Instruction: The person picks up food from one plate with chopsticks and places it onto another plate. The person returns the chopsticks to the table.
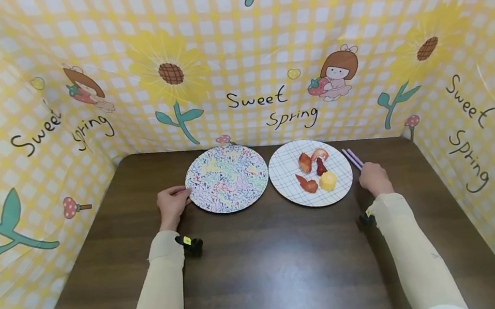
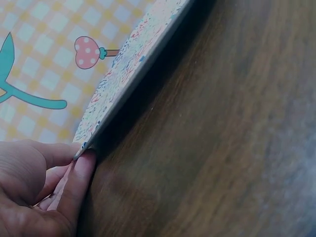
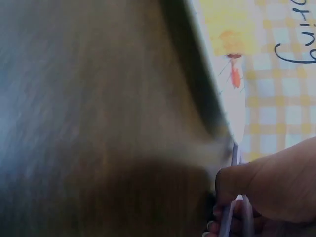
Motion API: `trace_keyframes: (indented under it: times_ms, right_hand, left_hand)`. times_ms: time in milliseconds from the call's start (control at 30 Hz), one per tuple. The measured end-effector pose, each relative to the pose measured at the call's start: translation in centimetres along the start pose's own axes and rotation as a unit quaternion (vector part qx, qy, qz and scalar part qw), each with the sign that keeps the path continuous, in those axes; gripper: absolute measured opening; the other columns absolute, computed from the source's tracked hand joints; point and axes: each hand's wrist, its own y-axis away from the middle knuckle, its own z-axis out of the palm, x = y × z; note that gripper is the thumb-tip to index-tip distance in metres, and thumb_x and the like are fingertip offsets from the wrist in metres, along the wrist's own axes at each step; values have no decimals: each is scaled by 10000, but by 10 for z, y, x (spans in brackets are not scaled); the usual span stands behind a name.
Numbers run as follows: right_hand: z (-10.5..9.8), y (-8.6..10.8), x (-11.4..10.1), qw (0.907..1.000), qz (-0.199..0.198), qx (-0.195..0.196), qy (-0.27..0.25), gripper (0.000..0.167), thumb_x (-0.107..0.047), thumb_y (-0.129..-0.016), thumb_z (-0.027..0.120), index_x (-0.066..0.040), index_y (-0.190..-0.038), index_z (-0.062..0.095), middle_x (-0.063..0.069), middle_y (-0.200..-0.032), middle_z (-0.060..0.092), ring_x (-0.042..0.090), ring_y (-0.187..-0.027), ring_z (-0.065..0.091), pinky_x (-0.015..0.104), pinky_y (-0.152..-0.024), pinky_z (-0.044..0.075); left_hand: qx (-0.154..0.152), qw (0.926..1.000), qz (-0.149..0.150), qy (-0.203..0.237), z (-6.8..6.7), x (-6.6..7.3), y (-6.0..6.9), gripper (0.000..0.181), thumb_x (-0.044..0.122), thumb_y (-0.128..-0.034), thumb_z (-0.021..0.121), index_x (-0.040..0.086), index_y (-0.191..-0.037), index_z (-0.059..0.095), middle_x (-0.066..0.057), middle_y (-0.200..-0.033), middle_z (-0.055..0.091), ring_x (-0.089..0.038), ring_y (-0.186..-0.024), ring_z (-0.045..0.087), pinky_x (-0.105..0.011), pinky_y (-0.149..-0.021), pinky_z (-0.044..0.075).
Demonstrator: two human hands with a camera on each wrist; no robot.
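My left hand point(image 1: 171, 203) pinches the left rim of a round plate with multicoloured speckles point(image 1: 227, 178). In the left wrist view the rim lies between the thumb and finger point(image 2: 59, 153). To its right stands a white plate with a thin line grid point(image 1: 287, 188), bearing several food-like pieces, among them a yellow corn-like chunk point(image 1: 328, 181) and a reddish-brown piece point(image 1: 305, 162). Just right of that plate, my right hand point(image 1: 374, 178) holds a pair of purple chopsticks point(image 1: 352, 157). Their tips point away from me; in the right wrist view the fingers curl round them.
Both plates stand near the back edge of a dark wooden table point(image 1: 268, 277), their rims close together. A yellow checked cloth point(image 1: 235, 62) with flower and girl prints rises behind the table and along both sides. A black wrist camera point(image 1: 190, 245) is strapped to the left sleeve.
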Motion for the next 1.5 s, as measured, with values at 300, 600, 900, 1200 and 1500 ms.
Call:
trace_keyframes:
  times_ms: [300,600,900,1200,1500]
  right_hand:
    - [2,1,7,9991,260,178,-288,314,-89,-949,401,178,-1044,537,354,-985,592,452,-845,602,527,-703,525]
    - [-10,23,2,9610,542,2540,-946,408,-331,-985,457,15,-795,560,317,-870,649,561,-859,630,648,-697,477]
    - [-34,39,-27,8510,-1547,4577,-2057,573,-265,-1080,387,73,-710,665,302,-860,632,532,-908,572,616,-802,427]
    - [-36,49,-53,8853,-2225,3224,-2504,528,-283,-1111,397,57,-973,776,211,-793,749,378,-717,725,159,-651,486]
    - [-5,35,-62,9047,-2192,2294,-2844,566,-397,-1089,450,58,-990,771,214,-872,760,338,-777,732,140,-629,488]
  left_hand:
    - [46,9997,28,223,3,1,0,322,93,-904,771,-78,-1167,700,-69,-913,691,-31,-702,678,-182,-657,588]
    - [0,9998,31,185,4,1,1,328,113,-915,766,-67,-1182,702,-152,-1008,701,-39,-730,683,-179,-671,587]
    - [4,9997,22,249,5,0,2,321,101,-914,764,-71,-1178,702,-158,-1009,705,-30,-717,687,-178,-667,586]
    - [67,9998,77,196,1,0,3,324,112,-920,760,-61,-1187,703,-161,-1037,696,-36,-752,683,-181,-685,588]
    - [1,9999,96,143,1,-1,5,334,115,-923,756,-68,-1195,694,-151,-1035,694,-21,-747,673,-170,-681,583]
